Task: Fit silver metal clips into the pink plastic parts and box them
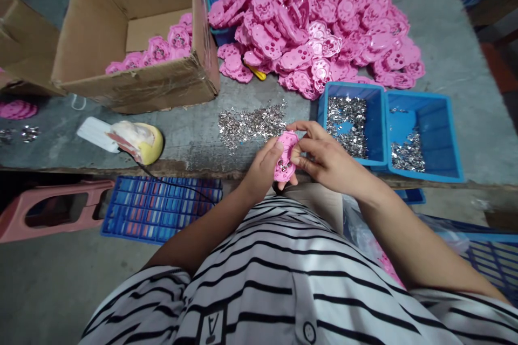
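Observation:
A pink plastic shell (286,155) with holes and a few shiny metal bits near its lower end is held over the table's front edge. My left hand (264,167) is closed on it, the thumb along its left side. My right hand (318,153) bends over the shell's right side, thumb and forefinger pinched together at its edge; whatever sits between those fingertips is too small to make out. Just beyond the hands lies a loose spread of small metal pieces (253,125).
A large heap of pink shells (324,27) covers the back. Two blue bins (445,135) hold metal pieces at the right. Left are a cardboard box (137,89) with pink shells and a yellow-and-white corded object (149,143). A blue crate (162,207) lies below.

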The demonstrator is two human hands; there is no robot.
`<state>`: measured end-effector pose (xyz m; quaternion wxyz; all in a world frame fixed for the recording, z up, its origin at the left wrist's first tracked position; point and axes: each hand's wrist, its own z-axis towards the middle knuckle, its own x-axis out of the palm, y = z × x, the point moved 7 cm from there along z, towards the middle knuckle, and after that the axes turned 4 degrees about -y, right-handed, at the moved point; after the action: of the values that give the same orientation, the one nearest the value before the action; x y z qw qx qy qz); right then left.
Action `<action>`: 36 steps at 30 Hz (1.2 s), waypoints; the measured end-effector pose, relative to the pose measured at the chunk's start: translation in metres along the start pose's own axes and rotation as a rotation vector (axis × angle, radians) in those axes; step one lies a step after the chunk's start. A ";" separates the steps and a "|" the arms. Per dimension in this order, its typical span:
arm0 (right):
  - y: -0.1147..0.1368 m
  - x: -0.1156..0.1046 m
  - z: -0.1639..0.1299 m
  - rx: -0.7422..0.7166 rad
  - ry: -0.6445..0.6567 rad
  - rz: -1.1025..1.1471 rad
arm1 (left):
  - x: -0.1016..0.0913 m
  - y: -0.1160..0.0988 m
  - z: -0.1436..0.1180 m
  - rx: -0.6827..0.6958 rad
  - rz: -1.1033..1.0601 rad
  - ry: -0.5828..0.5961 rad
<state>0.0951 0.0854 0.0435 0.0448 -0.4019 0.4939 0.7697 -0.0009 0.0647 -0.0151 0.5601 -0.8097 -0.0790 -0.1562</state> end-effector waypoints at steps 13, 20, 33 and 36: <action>-0.020 -0.001 -0.008 0.167 -0.183 0.120 | 0.003 0.010 0.007 -0.099 -0.238 0.059; -0.019 -0.001 -0.006 0.200 -0.256 0.148 | 0.004 0.009 0.010 -0.148 -0.312 0.088; -0.033 0.030 -0.019 0.067 -0.453 0.001 | -0.051 -0.051 0.005 0.016 -0.028 0.022; -0.039 0.040 -0.022 0.002 -0.442 -0.084 | -0.076 -0.103 0.004 0.137 0.081 -0.052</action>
<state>0.0994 0.0747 -0.0157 0.1844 -0.2439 0.4557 0.8360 -0.1027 0.1091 0.0483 0.6178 -0.7758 -0.0712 -0.1066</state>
